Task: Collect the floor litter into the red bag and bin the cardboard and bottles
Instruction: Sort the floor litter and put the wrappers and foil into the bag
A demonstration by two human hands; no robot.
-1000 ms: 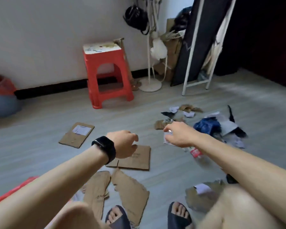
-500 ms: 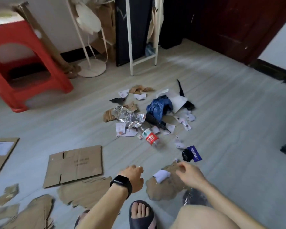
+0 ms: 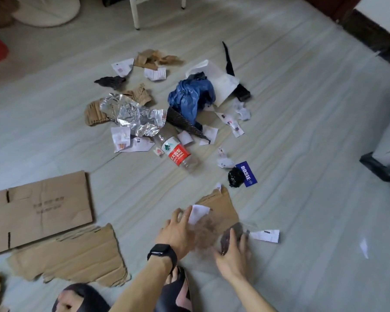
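My left hand (image 3: 178, 230), a black watch on its wrist, lies spread on the near edge of a torn cardboard piece (image 3: 221, 206), its fingertips touching a white paper slip (image 3: 197, 212). To its right, my right hand (image 3: 234, 255) is blurred, with the fingers stretched over a dark blurred scrap (image 3: 232, 234) beside that cardboard. A clear plastic bottle with a red label (image 3: 178, 154) lies on the floor further off, at the edge of the litter pile. Neither the red bag nor a bin is in view.
The pile holds crumpled foil (image 3: 131, 115), a blue plastic bag (image 3: 191, 95), paper scraps and corrugated bits. A flat cardboard sheet (image 3: 38, 210) and a torn one (image 3: 70, 255) lie left. A black wad (image 3: 234, 176), a blue tag (image 3: 247, 174) and a receipt (image 3: 265, 235) lie nearby. My sandalled feet are below.
The view has dropped and moved in on the floor. Both hands have come down onto the torn cardboard piece, the left now spread at the white slip, the right beside it.
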